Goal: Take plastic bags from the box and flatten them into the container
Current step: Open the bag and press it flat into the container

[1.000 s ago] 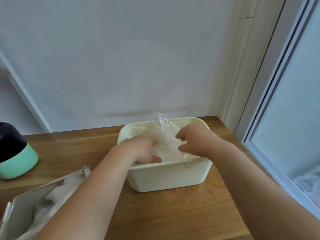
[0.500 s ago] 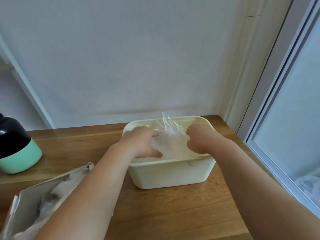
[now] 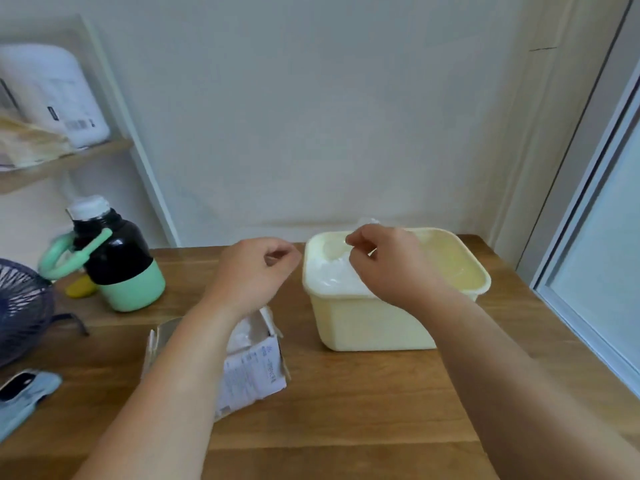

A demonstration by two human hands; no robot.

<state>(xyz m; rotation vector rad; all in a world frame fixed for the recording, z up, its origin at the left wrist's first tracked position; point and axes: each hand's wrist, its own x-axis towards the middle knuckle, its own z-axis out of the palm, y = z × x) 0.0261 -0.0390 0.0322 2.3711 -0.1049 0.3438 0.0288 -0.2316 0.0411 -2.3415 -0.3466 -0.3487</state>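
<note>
**Two hands up, one container, one box**

I have both hands in shot. My left hand (image 3: 252,271) hangs in the air over the far end of the box (image 3: 256,368). Its fingers (image 3: 280,254) are loosely curled and nothing is in them. My right hand (image 3: 388,268) hovers over the left part of the container (image 3: 381,327), thumb and forefinger drawn together, the rest curled. A wisp of clear film pokes up just behind the knuckles, but I cannot tell whether the fingers actually have hold of it.

One cream container sits on the far right of the tabletop (image 3: 346,417). The plastic bags (image 3: 329,277) lie inside it as a pale, crinkled layer against its left side. How many are in that layer I cannot count from here.

One cardboard box lies just left of the container and nearer to me, open at the top, apart from the container's wall. My left forearm crosses over it. More white film shows in its open mouth.

Far left, one black bottle (image 3: 121,268) with a mint-green base and a white cap stands upright. One dark fan (image 3: 20,306) sits at the left edge, just beside the bottle. One shelf (image 3: 69,161) above carries a white package (image 3: 52,95).
</note>
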